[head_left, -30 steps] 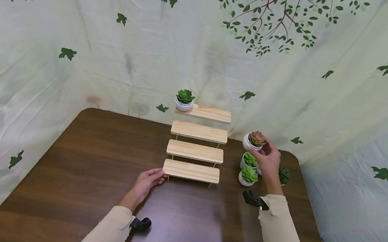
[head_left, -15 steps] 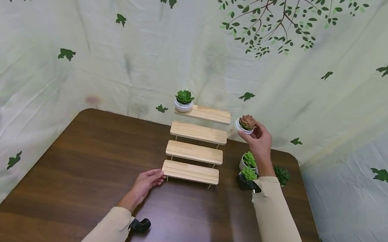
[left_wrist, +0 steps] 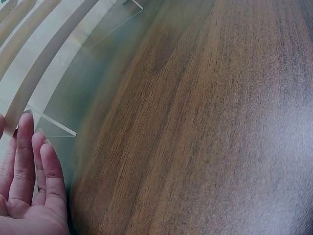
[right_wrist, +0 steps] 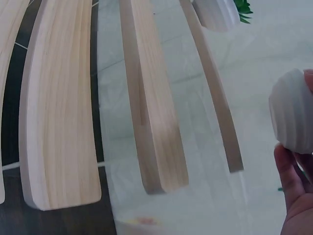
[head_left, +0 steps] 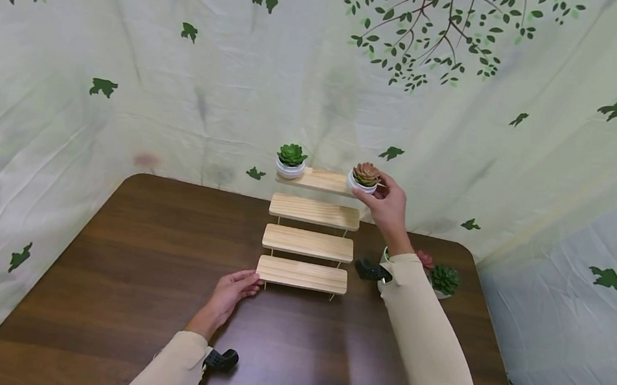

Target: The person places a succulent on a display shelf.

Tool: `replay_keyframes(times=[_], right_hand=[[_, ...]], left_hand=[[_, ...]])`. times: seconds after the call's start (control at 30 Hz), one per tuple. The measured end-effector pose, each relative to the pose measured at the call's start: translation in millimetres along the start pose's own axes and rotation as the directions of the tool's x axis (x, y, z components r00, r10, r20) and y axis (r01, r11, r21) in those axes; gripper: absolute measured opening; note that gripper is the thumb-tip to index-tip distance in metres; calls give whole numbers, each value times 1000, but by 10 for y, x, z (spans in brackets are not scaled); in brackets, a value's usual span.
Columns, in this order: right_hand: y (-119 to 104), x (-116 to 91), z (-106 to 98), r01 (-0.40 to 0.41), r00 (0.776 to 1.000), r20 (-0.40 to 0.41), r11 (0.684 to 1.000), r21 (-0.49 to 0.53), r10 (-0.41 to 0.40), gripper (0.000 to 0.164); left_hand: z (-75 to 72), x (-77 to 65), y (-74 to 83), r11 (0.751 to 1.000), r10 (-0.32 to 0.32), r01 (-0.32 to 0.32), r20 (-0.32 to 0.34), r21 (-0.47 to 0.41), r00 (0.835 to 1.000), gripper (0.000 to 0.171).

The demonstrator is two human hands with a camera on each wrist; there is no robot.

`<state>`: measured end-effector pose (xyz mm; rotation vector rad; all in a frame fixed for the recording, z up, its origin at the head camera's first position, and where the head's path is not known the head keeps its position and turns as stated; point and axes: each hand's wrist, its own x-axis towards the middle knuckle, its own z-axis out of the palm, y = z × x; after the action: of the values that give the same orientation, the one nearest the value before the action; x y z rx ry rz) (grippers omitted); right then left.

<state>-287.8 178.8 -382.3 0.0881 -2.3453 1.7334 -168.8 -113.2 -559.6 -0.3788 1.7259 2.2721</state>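
A tiered wooden display stand (head_left: pixel 308 243) with clear supports stands near the table's back edge. My left hand (head_left: pixel 231 295) holds the left end of its lowest board (head_left: pixel 302 274), thumb and fingertips at the corner; in the left wrist view the fingers (left_wrist: pixel 24 166) look nearly straight. Pinched by its white ribbed pot (right_wrist: pixel 291 112), a reddish-brown succulent (head_left: pixel 367 175) is in my right hand (head_left: pixel 388 208), at the right end of the top board (head_left: pixel 321 180). A green succulent in a white pot (head_left: pixel 290 160) sits at that board's left end.
Right of the stand, more potted succulents, one dark green (head_left: pixel 444 279) and one red (head_left: pixel 424 260), stand on the brown table (head_left: pixel 136 275), partly hidden by my right sleeve (head_left: pixel 429 337). A leaf-print cloth (head_left: pixel 213 82) hangs behind.
My right hand has carried the reddish-brown succulent left from above the plant group to the top board's right end. My left hand has stayed at the lowest board.
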Motion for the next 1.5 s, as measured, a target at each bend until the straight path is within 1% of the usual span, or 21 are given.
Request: replay_keyframes(times=[0.07,0.2,0.27,0.33,0.6,0.7,0.8,0.9,1.0,1.2,1.4,1.5], right_hand=[[-16,37,54,12,1000,12,1000,-6,-12,64],[-38,109,172,23,999,24,1000,-21,-22,64],[-40,135,236,22,1000,20,999,-24,-21,64],[-37,152,300,13,1000,18,999,-29,-13,64],[21,219,517,-26,1000,16,999,-26,26,65],[54,237,567,-45,999,16,998,-39,46,67],[69,245,602,-46,999,12,998,-47,46,67],[65,254,635,-34,999,8,999,-31,35,63],[43,260,673,-39,999,2,999,-8,39,61],[12,269,776,-69,998,3,998,-10,69,63],[16,262,851,-53,999,-2,999,-4,53,61],[15,258,873,-58,998,1,998,7,58,61]], left_hand=[[16,-41,47,1000,-5,5,9,0,1000,33],[22,-21,31,1000,2,-2,4,-3,1000,34],[17,13,-9,1000,10,-10,-1,-8,1000,35],[16,41,-39,1000,14,-14,-6,-8,1000,35],[33,41,-39,1000,21,-21,-13,-11,1000,34],[33,46,-51,1000,15,-16,-5,-16,1000,33],[38,48,-60,1000,11,-11,5,-14,1000,32],[41,46,-59,1000,12,-12,0,-14,1000,30],[35,44,-55,1000,15,-15,0,-10,1000,30],[-3,39,-49,1000,28,-28,5,-6,1000,30],[-24,41,-62,1000,30,-30,5,-1,1000,30],[-23,39,-70,1000,28,-28,5,-4,1000,30]])
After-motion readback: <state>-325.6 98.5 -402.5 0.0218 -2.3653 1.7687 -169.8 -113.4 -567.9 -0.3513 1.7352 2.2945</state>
